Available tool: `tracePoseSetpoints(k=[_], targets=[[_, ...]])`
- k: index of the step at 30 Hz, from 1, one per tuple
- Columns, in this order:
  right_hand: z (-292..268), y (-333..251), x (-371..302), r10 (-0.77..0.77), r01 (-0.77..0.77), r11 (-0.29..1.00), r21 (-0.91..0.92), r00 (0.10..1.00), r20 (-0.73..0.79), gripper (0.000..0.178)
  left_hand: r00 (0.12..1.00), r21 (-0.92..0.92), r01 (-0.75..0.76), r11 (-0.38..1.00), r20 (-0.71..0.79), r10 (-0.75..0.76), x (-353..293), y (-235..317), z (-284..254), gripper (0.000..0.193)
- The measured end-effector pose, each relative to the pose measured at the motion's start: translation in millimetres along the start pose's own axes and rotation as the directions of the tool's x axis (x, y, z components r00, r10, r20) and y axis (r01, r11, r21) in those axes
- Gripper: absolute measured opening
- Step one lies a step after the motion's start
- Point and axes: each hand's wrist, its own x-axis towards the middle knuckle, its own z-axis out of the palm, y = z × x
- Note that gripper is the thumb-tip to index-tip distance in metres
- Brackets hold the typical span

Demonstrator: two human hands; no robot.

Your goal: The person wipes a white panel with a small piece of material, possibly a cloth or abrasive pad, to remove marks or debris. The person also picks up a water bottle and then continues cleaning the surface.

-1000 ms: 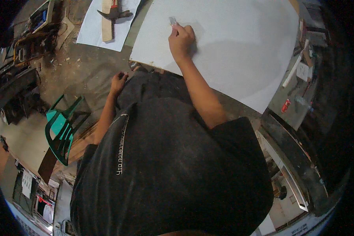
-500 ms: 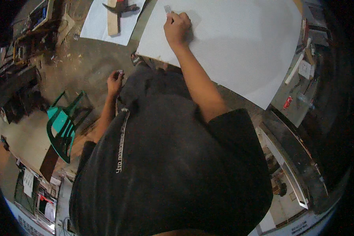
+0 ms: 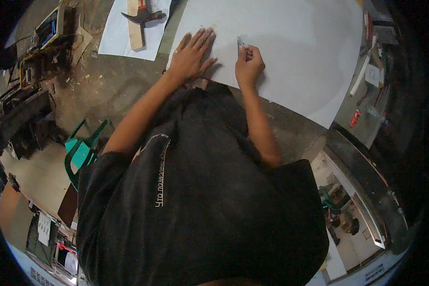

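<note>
left hand [image 3: 189, 59] is holding its fingers spread, palm down, over the white board [image 3: 300, 62]; right hand [image 3: 249, 66], just beside it, is pinching a small, thin grey piece [image 3: 239, 43] over that same board. farther left, a hammer [image 3: 140, 18] is lying across a wooden strip [image 3: 135, 37].

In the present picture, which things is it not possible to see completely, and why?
All in the head view:
Thin tool: lower part hidden by the right hand.
Hammer: handle end cut off by the upper edge.
White panel: far side cut off by the upper edge.
Green chair: partly hidden by the dark sleeve.
Red item at right: too small to identify.
</note>
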Motion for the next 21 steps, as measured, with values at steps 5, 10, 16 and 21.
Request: tracePoseSetpoints(k=[5, 10, 16, 21], targets=[[14, -4, 11, -0.086, 0.107, 0.924, -0.368, 0.994, 0.073, 0.023, 0.991, 0.055, 0.055, 0.997, -0.122, -0.048, 30, -1, 19, 0.063], [23, -10, 25, -0.084, 0.169, 0.827, -0.536, 0.980, 0.180, 0.025, 0.996, 0.079, 0.076, 0.994, -0.048, -0.073, 21, -2, 17, 0.064], [40, -9, 52, -0.362, 0.470, 0.785, -0.403, 0.877, 0.317, 0.024, 0.990, 0.060, 0.140, 0.988, -0.044, -0.137, -15, 2, 12, 0.064], [58, -9, 74, -0.529, 0.662, 0.636, -0.396, 0.748, 0.401, 0.022, 0.982, 0.105, 0.186, 0.977, -0.061, -0.180, -25, 7, 7, 0.064]])
